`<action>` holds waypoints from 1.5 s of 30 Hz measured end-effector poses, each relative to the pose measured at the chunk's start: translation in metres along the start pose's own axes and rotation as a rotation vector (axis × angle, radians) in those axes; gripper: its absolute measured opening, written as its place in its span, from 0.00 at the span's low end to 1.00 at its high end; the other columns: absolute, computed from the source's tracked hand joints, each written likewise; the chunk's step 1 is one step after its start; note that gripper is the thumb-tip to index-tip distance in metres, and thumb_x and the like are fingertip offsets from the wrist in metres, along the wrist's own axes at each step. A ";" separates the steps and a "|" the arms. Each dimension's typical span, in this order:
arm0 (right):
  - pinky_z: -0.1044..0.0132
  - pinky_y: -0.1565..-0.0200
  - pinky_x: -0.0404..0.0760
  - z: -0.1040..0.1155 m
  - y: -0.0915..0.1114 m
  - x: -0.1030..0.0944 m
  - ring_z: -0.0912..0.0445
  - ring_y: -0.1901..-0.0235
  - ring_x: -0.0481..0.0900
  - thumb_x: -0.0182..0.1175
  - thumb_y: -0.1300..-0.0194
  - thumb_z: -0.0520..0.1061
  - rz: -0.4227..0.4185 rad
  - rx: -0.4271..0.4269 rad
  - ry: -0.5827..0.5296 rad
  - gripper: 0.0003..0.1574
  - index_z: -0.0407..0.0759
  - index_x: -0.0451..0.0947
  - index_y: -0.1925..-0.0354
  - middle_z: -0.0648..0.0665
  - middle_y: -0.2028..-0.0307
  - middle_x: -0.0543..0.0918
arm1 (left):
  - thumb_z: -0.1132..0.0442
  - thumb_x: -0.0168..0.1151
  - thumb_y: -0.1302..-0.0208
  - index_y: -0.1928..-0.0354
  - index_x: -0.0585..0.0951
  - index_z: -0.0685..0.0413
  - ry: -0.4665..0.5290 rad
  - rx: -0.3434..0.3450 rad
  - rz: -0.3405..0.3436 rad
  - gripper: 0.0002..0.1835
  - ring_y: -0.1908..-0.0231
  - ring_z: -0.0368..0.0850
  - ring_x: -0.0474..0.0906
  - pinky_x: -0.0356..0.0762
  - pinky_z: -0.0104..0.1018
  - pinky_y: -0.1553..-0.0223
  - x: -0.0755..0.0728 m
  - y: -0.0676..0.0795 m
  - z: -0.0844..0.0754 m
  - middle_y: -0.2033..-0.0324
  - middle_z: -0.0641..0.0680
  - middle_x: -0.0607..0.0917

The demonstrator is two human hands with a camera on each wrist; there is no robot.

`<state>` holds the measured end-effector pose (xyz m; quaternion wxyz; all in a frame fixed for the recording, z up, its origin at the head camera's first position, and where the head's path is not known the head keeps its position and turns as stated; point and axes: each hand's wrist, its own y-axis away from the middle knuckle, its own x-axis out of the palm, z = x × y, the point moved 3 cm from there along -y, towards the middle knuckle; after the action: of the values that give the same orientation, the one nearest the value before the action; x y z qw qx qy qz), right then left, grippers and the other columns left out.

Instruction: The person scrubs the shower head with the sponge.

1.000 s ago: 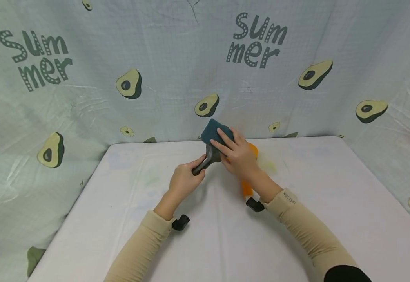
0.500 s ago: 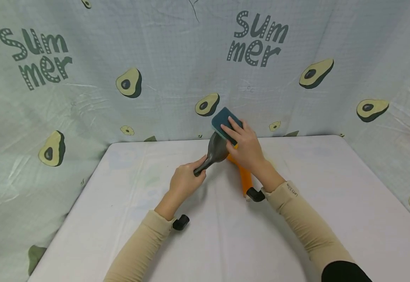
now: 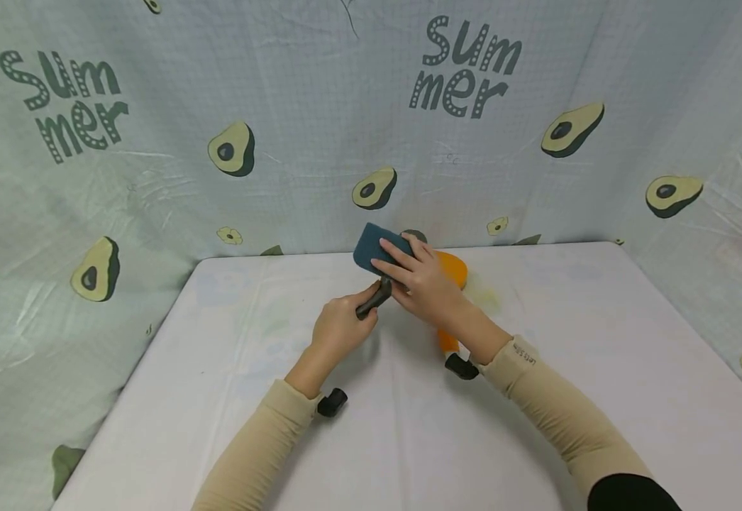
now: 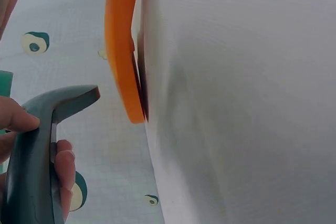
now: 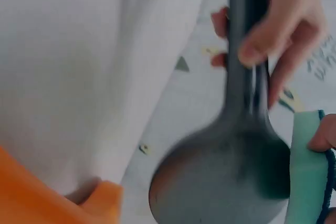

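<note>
A dark grey ladle (image 3: 379, 294) hangs above the table, my left hand (image 3: 340, 325) gripping its handle. In the right wrist view, the left thumb lies along the handle, and the rounded, glossy bowl faces the camera. My right hand (image 3: 431, 282) holds a sponge (image 3: 372, 248) with a dark blue-green scouring side and a mint foam side (image 5: 307, 166). Its fingers spread over the scouring side. The foam meets the edge of the ladle's bowl (image 5: 220, 182) in the right wrist view. In the head view, sponge and right hand hide most of the bowl.
An orange utensil (image 3: 452, 270) with a rounded head and long handle lies on the table, partly hidden behind the right forearm. A white cloth covers the table (image 3: 250, 440). Behind it hangs a pale curtain (image 3: 307, 128) printed with avocados. Each wrist carries a small black camera (image 3: 333, 402).
The sponge went up and right across the ladle's bowl, then back down and left to its handle side. The ladle has turned slightly, while the left hand keeps its grip. The orange utensil stays put.
</note>
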<state>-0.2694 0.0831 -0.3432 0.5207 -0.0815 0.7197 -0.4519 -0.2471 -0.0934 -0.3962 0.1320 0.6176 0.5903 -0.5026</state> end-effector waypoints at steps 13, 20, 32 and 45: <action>0.35 0.35 0.68 -0.032 0.009 -0.013 0.30 0.32 0.66 0.64 0.34 0.34 -0.032 0.447 -0.251 0.29 0.36 0.78 0.34 0.33 0.31 0.71 | 0.65 0.67 0.38 0.35 0.82 0.47 0.053 -0.015 -0.058 0.26 0.81 0.43 0.68 0.61 0.33 0.81 -0.002 0.004 0.001 0.56 0.61 0.89; 0.33 0.32 0.61 -0.014 0.004 -0.007 0.27 0.32 0.64 0.68 0.37 0.32 -0.021 0.239 -0.192 0.29 0.36 0.80 0.37 0.32 0.32 0.72 | 0.65 0.67 0.38 0.35 0.81 0.49 0.081 -0.011 -0.066 0.27 0.77 0.45 0.75 0.67 0.35 0.78 -0.002 0.004 0.002 0.53 0.61 0.88; 0.34 0.33 0.64 -0.031 0.015 -0.001 0.26 0.30 0.61 0.65 0.34 0.34 -0.094 0.429 -0.281 0.29 0.35 0.77 0.35 0.33 0.30 0.70 | 0.65 0.67 0.37 0.35 0.82 0.47 0.123 -0.049 -0.059 0.26 0.78 0.44 0.72 0.64 0.33 0.79 -0.001 0.007 0.003 0.51 0.60 0.88; 0.34 0.34 0.65 -0.021 0.017 0.008 0.27 0.30 0.62 0.69 0.38 0.30 -0.059 0.222 -0.209 0.30 0.35 0.80 0.38 0.30 0.32 0.72 | 0.65 0.66 0.36 0.34 0.81 0.49 0.219 -0.079 -0.055 0.26 0.72 0.48 0.81 0.74 0.39 0.72 0.001 0.005 0.008 0.48 0.60 0.87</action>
<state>-0.2845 0.1003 -0.3603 0.5852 -0.0910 0.6043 -0.5329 -0.2467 -0.1001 -0.4023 0.0774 0.6466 0.6374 -0.4119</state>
